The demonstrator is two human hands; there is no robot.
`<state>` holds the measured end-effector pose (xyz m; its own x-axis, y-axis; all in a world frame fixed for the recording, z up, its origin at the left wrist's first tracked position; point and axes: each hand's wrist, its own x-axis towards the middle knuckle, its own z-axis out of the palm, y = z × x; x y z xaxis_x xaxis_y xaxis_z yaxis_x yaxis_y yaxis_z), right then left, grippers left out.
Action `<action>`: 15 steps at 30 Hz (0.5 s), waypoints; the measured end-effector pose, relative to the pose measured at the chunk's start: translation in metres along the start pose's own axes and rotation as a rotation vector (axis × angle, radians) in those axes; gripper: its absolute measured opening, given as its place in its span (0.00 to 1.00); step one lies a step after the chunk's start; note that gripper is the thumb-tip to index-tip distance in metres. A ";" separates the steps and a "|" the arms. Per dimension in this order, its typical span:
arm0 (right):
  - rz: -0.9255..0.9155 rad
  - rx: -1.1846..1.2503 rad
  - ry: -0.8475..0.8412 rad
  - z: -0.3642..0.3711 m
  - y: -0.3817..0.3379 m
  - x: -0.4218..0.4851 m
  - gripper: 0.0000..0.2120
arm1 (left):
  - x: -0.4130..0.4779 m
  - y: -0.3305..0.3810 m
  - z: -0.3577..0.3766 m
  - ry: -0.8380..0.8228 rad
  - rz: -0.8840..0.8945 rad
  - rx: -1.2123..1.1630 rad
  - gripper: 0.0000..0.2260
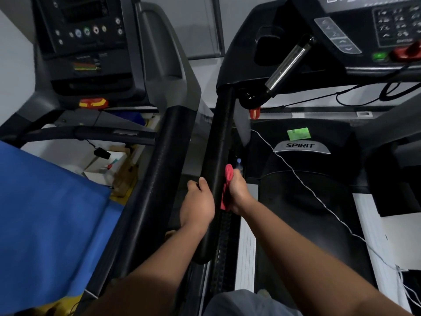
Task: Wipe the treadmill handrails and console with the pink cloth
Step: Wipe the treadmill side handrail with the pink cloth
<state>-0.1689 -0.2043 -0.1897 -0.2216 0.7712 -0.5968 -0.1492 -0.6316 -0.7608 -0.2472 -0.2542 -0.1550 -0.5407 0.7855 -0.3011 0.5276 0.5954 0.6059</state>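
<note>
Cloth (227,185), pink and bunched into soft folds, sits at the centre of the frame, pressed against the right flank of the black handrail (218,144) by the right hand (238,192). That hand's fingers curl around the wad and clamp it to the rail, probably so that a slide along the bar drags fabric over its whole side. A small clear bottle with a pale cap (239,164) seems to poke out above the same fist; how it is held I cannot tell. The left hand (198,206) hooks over the rail's other side, thumb on top and fingers wrapped out of sight beneath, likely to steady the bar. The rail looks padded and faintly dimpled, a long rounded tube running toward upper centre. Beyond it, at upper right, the console (387,26) shows a flat keypad and glossy plastic, apparently not yet reached. A chrome grip bar (288,62) slants below it. A thin white cord (303,181) trails across the matte belt deck.
</note>
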 end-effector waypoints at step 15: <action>-0.398 -0.105 0.229 0.011 -0.020 0.003 0.10 | 0.004 -0.005 0.000 -0.022 -0.004 -0.032 0.21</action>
<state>-0.1774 -0.1907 -0.1733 0.0528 0.9570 -0.2854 -0.0781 -0.2810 -0.9565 -0.2525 -0.2539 -0.1591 -0.5278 0.7868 -0.3200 0.5039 0.5934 0.6277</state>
